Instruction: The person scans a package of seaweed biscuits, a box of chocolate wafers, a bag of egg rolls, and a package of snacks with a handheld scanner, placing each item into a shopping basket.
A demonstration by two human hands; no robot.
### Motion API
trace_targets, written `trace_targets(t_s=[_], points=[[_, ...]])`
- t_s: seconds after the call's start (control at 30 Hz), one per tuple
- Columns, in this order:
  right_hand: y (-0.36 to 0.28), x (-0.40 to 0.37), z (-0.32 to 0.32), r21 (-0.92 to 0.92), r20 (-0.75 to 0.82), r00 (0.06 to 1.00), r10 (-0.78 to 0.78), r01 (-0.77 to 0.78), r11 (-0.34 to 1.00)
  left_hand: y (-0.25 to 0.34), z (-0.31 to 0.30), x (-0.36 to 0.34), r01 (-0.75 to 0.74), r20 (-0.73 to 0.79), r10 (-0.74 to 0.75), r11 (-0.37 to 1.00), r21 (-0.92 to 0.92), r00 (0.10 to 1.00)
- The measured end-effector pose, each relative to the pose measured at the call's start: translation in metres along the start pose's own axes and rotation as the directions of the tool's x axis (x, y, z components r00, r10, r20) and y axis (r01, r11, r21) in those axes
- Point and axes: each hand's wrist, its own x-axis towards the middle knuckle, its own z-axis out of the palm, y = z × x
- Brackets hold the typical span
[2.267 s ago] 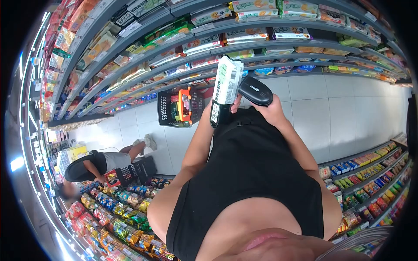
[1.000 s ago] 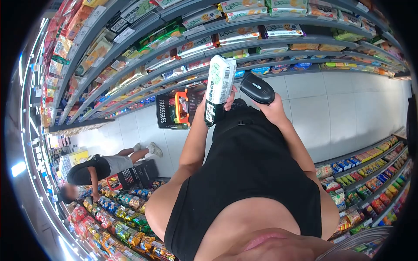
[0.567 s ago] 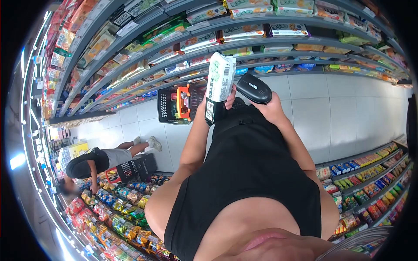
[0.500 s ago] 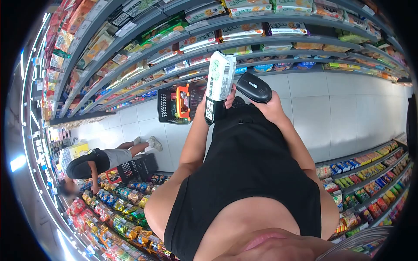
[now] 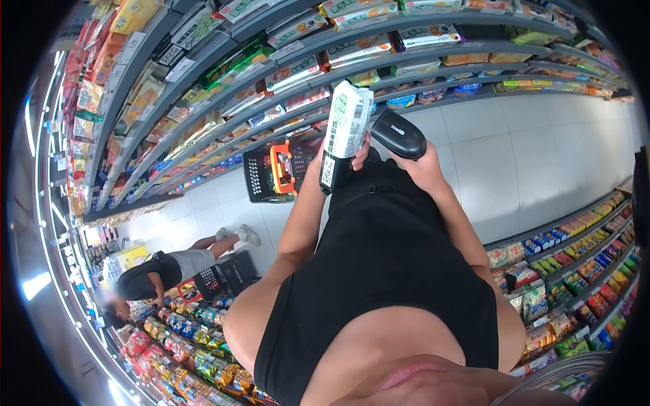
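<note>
A long white and black food pack (image 5: 344, 135) with green print is in my left hand (image 5: 363, 154). Its fingers curl round the right side of the pack, and the pack covers much of the hand. My right hand (image 5: 421, 162) is closed round what looks like a black barcode scanner (image 5: 398, 135), seen from above. The scanner's rounded body hides most of those fingers. Pack and scanner are side by side in front of my black clothing, with a small gap between them.
Shelves of packaged snacks (image 5: 359, 51) curve across the far side. A black shopping basket (image 5: 257, 177) with an orange handle stands left of my hands. At left a person (image 5: 152, 274) leans by another dark basket (image 5: 223, 279) and snack shelves. More stocked shelves (image 5: 575, 271) are at right.
The pack leans slightly more to the right, and the scanner has shifted slightly. The view has turned a little. At left, the person and their basket appear farther right and lower.
</note>
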Motion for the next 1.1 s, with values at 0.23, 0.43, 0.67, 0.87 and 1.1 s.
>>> trace_targets(t_s=[0.23, 0.43, 0.67, 0.87, 1.1], points=[[-0.003, 0.007, 0.008, 0.009, 0.040, 0.999, 0.028, -0.028, 1.000, 0.007, -0.006, 0.004, 0.044, 0.040, -0.041, 0.997, -0.061, 0.998], [-0.006, 0.017, 0.022, -0.014, 0.044, 0.999, 0.026, -0.025, 1.000, 0.014, -0.025, -0.004, 0.035, 0.079, -0.030, 0.998, -0.060, 0.996], [0.009, 0.039, 0.053, -0.022, 0.077, 0.997, 0.027, -0.025, 0.999, 0.042, -0.033, -0.035, -0.036, -0.052, 0.037, 0.999, 0.027, 0.998], [0.024, 0.067, 0.088, -0.063, 0.071, 0.991, 0.111, -0.106, 0.992, 0.091, -0.058, -0.067, -0.150, -0.137, 0.148, 0.989, 0.000, 0.979], [0.025, 0.093, 0.138, -0.137, 0.117, 0.971, 0.211, -0.195, 0.971, 0.141, -0.092, -0.127, -0.310, -0.280, 0.271, 0.945, -0.106, 0.921]])
